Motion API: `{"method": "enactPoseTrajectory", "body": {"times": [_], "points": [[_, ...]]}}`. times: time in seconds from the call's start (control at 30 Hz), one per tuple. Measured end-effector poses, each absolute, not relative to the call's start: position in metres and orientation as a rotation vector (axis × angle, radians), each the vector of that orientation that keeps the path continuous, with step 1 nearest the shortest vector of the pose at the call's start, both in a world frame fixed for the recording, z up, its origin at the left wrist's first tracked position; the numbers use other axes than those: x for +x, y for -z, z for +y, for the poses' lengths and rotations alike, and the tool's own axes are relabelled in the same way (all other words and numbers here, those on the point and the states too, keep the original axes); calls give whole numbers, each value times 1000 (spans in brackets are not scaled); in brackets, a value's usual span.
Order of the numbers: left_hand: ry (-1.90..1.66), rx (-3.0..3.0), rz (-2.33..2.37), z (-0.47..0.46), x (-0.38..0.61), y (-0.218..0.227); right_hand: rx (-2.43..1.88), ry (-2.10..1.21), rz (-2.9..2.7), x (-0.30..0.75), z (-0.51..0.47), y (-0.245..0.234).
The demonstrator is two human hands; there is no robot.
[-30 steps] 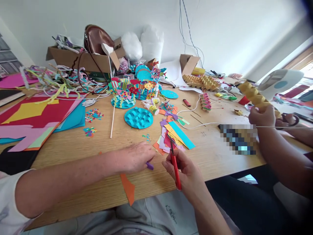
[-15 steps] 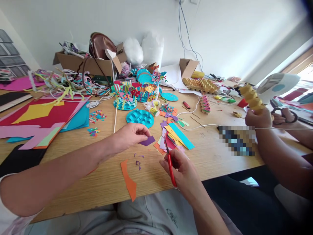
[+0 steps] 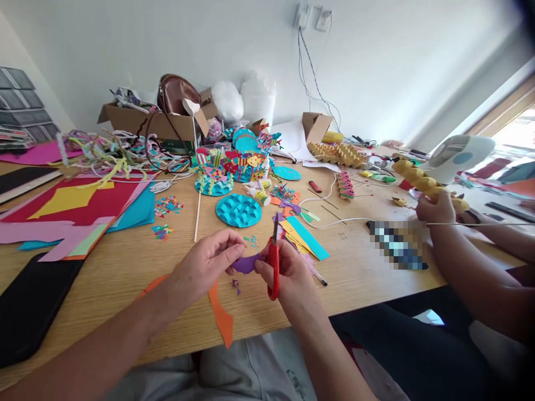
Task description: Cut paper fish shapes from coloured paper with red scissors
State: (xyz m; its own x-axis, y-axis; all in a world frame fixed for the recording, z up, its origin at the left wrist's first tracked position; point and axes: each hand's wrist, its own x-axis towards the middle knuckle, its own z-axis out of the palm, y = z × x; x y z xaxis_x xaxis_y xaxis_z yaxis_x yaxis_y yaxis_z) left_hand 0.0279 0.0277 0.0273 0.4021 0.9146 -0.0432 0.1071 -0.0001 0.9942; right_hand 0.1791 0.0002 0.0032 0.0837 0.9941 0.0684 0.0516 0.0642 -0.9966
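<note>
Between my hands is a small piece of purple paper (image 3: 246, 264). My left hand (image 3: 217, 253) pinches its left end between thumb and fingers. My right hand (image 3: 288, 267) is closed around red-handled scissors (image 3: 274, 262), blades pointing up and away, while its thumb and fingertip meet the paper's right end. Below the paper lie purple offcuts (image 3: 236, 287) and an orange paper strip (image 3: 221, 320). Beyond my hands is a turquoise disc with raised paper waves (image 3: 238, 210). A pile of cut paper strips (image 3: 307, 236) lies to the right of the scissors.
Coloured paper sheets (image 3: 79, 214) and a black tablet-like object (image 3: 37, 309) lie at left. Paper confetti (image 3: 168, 206), glue bottles (image 3: 259, 195) and decorated fish pieces (image 3: 229, 161) stand further back. At right a co-worker's hand (image 3: 437, 209) holds a folded yellow paper piece (image 3: 422, 181).
My right hand has come up and left with the scissors and now touches the purple paper. My left hand has moved slightly down and left. The co-worker's yellow piece has tilted left.
</note>
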Motion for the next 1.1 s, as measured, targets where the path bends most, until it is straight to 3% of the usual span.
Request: {"method": "enactPoseTrajectory", "body": {"times": [0.2,0.53,1.1], "points": [[-867,1303,989,20,30,-10,-1240,-1063,-1197,176,-3,-3],[-935,1174,961,20,25,-10,-1611,-986,-1759,203,-36,-1],[-906,1048,897,12,40,-3,-1531,-1105,-1647,196,-32,3]]}}
